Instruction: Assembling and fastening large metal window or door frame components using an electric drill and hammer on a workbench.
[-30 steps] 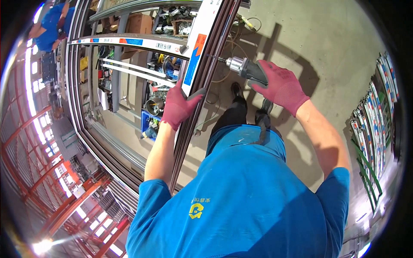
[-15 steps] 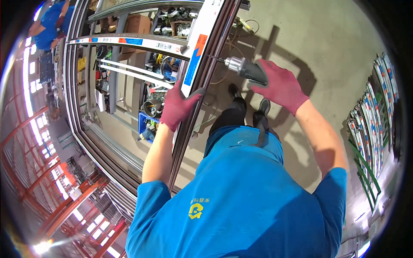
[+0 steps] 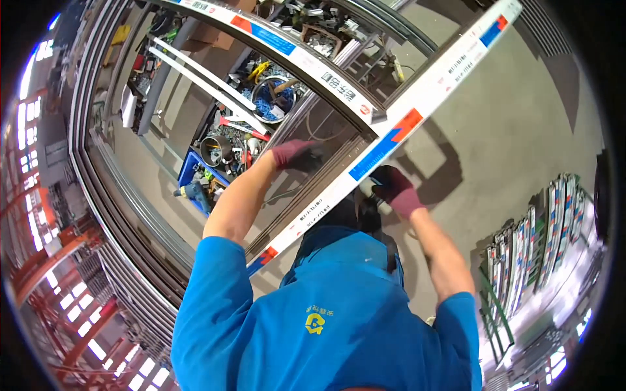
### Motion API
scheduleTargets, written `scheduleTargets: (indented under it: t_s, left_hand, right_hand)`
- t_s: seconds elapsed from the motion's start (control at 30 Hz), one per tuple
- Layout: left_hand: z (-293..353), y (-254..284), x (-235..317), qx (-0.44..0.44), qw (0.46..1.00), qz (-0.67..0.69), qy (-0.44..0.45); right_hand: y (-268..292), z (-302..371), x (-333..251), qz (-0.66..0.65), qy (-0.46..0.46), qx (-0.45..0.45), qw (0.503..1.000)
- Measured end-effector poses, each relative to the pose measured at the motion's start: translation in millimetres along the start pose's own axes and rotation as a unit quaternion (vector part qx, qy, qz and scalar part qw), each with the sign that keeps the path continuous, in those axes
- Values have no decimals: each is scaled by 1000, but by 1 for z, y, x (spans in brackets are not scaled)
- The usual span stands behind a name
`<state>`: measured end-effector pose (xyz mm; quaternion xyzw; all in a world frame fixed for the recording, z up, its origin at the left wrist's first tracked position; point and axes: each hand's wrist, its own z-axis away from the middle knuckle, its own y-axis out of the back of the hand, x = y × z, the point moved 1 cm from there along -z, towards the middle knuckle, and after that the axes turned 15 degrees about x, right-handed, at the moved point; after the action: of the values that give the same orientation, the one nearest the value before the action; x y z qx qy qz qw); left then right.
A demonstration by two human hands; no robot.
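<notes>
A metal window frame (image 3: 391, 146) slants across in front of me, its near bar showing a white taped face with red and blue patches. My left hand (image 3: 295, 154), in a maroon glove with a dark palm, reaches into the frame's opening beside the near bar's inner side. Its fingers are dim and partly hidden. On the outer side of that bar is my right hand (image 3: 398, 189), also gloved, close to the bar's edge. Its fingers look curled, but what they hold is hidden. The power drill does not show plainly now.
Through the frame show a blue crate (image 3: 189, 171) with a drill (image 3: 192, 192), a round metal can (image 3: 215, 151) and a bucket of blue pieces (image 3: 270, 101). A crossbar (image 3: 306, 58) joins the near bar. Taped profiles (image 3: 535, 228) stand racked at right.
The near bar has turned, bringing its white face up, and now reaches farther right. My left hand went from atop the bar to its inner side. My right hand came lower; the drill left view.
</notes>
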<state>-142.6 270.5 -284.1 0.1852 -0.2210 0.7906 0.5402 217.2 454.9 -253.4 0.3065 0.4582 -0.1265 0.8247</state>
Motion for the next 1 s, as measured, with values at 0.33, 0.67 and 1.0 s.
scheduleTargets:
  t_s: [0.33, 0.67, 1.0]
  left_hand:
    - [45, -22, -17, 173, 885, 432, -37]
    - [9, 236, -146, 442, 822, -213, -289]
    - [-14, 197, -166, 603, 779, -86, 147]
  right_hand:
    - [-25, 46, -120, -213, -178, -24, 960]
    - [145, -149, -339, 504, 388, -111, 764]
    - [154, -149, -336, 393, 457, -123, 789]
